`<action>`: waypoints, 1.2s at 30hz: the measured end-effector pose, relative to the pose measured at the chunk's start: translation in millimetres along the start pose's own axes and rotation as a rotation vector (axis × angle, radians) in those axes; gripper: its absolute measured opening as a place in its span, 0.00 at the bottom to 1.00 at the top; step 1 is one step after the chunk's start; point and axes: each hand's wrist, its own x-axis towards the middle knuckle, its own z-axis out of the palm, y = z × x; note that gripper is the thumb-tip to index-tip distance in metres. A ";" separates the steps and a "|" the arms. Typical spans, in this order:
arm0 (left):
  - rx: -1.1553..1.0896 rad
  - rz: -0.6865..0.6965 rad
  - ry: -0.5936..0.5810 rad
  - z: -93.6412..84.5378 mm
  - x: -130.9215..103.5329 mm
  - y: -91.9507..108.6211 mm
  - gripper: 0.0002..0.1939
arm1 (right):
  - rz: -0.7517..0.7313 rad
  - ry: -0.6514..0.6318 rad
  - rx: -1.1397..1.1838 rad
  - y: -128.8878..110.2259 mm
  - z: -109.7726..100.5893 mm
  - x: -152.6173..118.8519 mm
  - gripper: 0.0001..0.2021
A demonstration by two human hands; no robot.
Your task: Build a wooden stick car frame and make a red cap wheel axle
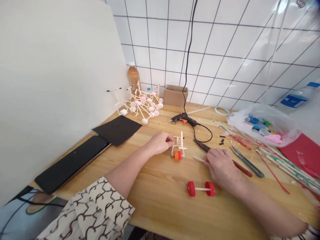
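Observation:
My left hand (161, 142) pinches the far-left part of a small model tricycle-like frame (182, 141) built from pale wooden sticks. An orange and red wheel (177, 155) sits at the frame's near end. My right hand (221, 165) is closed over a pair of pliers (242, 168), whose dark jaws point away to the left and whose red handle shows behind the palm. A short pale stick (198, 159) reaches out from under the right fingertips; whether they grip it I cannot tell. Nearer me lies an axle with two red wheels (191, 189).
Behind are a black glue gun (183, 118) with its cord, a cardboard box (175, 95), several finished stick models (142, 103) and a bottle (133, 75). A utility knife (247, 161), sticks and a bag of caps (262, 125) lie right. Black card (117, 130) lies left.

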 end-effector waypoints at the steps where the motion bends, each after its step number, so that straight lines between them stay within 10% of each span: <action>1: 0.003 -0.001 -0.001 0.0 -0.2 0.4 0.09 | -0.001 -0.001 -0.001 -0.2 0.1 -0.1 0.09; 36: 0.041 -0.026 -0.075 3.9 6.0 1.8 0.05 | -0.014 0.058 0.005 -1.1 1.7 -0.9 0.10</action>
